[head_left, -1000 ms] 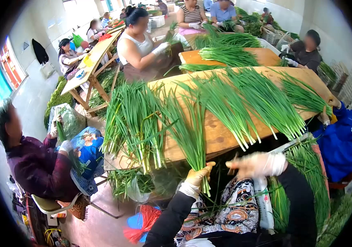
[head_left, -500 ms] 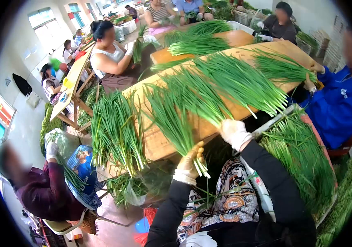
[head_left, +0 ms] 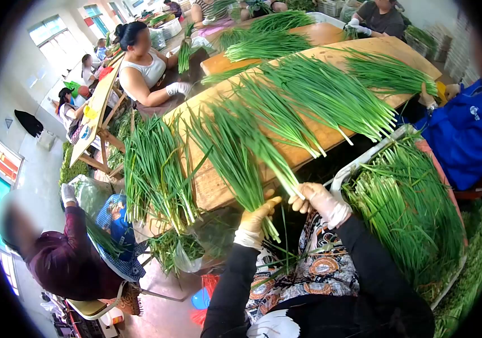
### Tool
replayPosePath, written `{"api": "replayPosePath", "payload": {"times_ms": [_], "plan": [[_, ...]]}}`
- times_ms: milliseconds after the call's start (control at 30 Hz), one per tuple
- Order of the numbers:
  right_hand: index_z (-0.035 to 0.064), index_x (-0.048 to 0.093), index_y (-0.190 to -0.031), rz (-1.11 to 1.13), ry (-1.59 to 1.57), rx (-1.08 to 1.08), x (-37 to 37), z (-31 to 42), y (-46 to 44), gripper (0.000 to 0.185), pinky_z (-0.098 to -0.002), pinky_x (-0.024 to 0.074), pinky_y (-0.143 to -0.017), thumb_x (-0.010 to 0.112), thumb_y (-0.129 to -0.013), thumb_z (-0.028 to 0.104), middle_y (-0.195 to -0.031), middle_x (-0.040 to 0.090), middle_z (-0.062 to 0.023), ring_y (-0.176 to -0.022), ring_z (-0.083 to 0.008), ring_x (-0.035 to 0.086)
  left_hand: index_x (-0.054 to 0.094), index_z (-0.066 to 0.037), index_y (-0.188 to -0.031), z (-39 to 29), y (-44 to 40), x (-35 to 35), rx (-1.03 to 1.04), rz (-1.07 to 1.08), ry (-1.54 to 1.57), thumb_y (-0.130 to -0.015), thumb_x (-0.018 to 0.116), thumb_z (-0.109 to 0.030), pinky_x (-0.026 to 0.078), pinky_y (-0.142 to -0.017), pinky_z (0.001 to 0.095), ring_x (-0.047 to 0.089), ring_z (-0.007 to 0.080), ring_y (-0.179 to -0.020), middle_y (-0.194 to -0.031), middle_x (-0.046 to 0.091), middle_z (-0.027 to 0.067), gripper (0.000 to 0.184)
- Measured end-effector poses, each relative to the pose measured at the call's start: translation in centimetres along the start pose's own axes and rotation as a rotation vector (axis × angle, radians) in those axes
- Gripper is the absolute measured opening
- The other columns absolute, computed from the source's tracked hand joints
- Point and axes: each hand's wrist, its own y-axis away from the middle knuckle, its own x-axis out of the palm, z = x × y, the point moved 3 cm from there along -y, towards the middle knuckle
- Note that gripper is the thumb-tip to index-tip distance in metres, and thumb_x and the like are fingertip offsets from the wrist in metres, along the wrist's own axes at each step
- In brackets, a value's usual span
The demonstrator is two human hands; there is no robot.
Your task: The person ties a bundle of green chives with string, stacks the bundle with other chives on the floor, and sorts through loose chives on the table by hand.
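My left hand (head_left: 259, 217), in a pale glove, is closed round the white stem ends of a bunch of garlic chives (head_left: 232, 163) at the table's near edge. In the gloved fingers of my right hand (head_left: 321, 204) are the stem ends of a thinner bunch (head_left: 277, 166), whose leaves slant up and left beside the first bunch. Just beyond lies a small pile of chives (head_left: 291, 124), with a wider pile (head_left: 337, 96) to its right. Another heap of chives (head_left: 159, 174) hangs over the table's left end.
The wooden table (head_left: 213, 183) stands before my lap. At my right is a crate (head_left: 345, 174) full of chives. A person in blue (head_left: 460, 135) handles chives at the right end; a person in maroon (head_left: 66, 259) sits at left. Others work across the table.
My right hand has moved down and slightly left, drawing a thin bunch off the middle pile and towards the left-hand bunch. My left hand stays about where it was. The view has shifted slightly.
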Motion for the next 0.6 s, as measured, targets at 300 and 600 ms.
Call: {"api": "replayPosePath", "payload": {"times_ms": [300, 600], "plan": [[0.0008, 0.054, -0.096, -0.041, -0.069, 0.128, -1.8, 0.6, -1.0, 0.049, -0.0183, 0.0412, -0.047, 0.040, -0.085, 0.047, -0.073, 0.062, -0.0083, -0.052, -0.0084, 0.054, 0.056, -0.001, -0.101, -0.3, 1.4, 0.2, 0.033, -0.212, 0.047, -0.073, 0.063, -0.008, 0.038, -0.049, 0.0166, 0.047, 0.0047, -0.056, -0.083, 0.061, 0.0053, 0.030], [0.0026, 0.055, -0.086, -0.137, 0.163, 0.034, 0.3, 1.5, -1.1, 0.034, -0.0228, 0.0407, -0.042, 0.043, -0.087, 0.034, -0.056, 0.058, -0.0083, -0.042, -0.0118, 0.051, 0.054, -0.002, -0.105, -1.4, 0.5, 1.6, 0.113, -0.202, 0.141, -0.073, 0.064, -0.011, 0.039, -0.053, 0.0194, 0.049, 0.0072, -0.061, -0.094, 0.061, 0.0083, 0.035]]}}
